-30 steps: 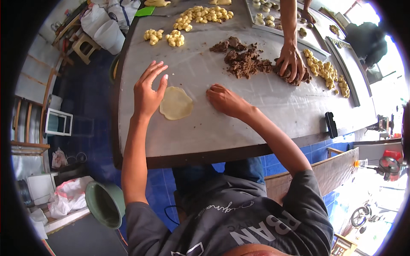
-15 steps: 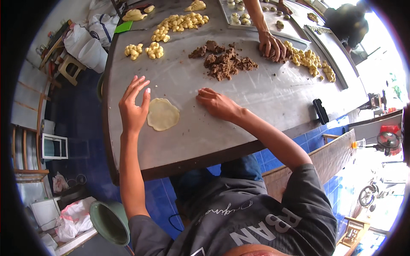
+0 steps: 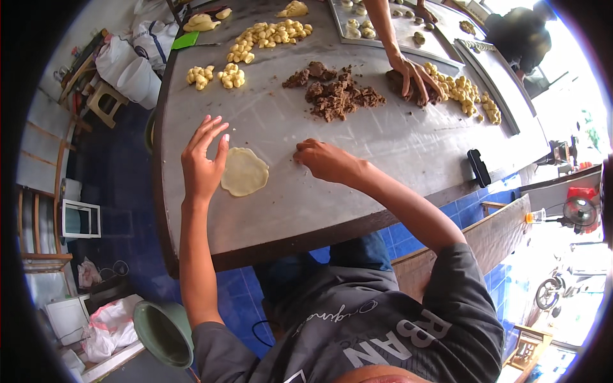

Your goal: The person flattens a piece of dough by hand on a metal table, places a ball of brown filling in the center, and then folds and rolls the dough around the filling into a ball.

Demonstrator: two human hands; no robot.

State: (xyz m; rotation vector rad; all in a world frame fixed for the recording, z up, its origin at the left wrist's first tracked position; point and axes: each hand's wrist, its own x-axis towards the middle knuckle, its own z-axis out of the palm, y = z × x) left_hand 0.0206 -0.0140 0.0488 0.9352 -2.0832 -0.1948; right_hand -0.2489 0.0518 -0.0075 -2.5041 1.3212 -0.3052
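Observation:
A thin, flat round of pale dough [image 3: 245,172] lies on the metal table. My left hand [image 3: 204,163] is beside its left edge, open, with the fingers stretched away from me and the thumb apart. To the right of the dough, my right hand [image 3: 324,161] is low over the tabletop with its fingers curled together. What those fingers hold, if anything, is hidden. Beyond my right hand sits a crumbly heap of brown filling [image 3: 338,96]. Another person's hand [image 3: 412,76] presses on a brown lump at the far right.
Small yellow dough balls [image 3: 268,35] are heaped at the back, with more dough pieces [image 3: 460,89] at the right. A tray [image 3: 383,38] of filled pieces stands at the far side. A black object [image 3: 478,167] lies near the right edge. A green scraper [image 3: 185,39] is at back left.
My right hand has drawn slightly nearer to me and its fingers have curled in more. My left hand has shifted a little. The other person's hand has spread its fingers over the brown lump.

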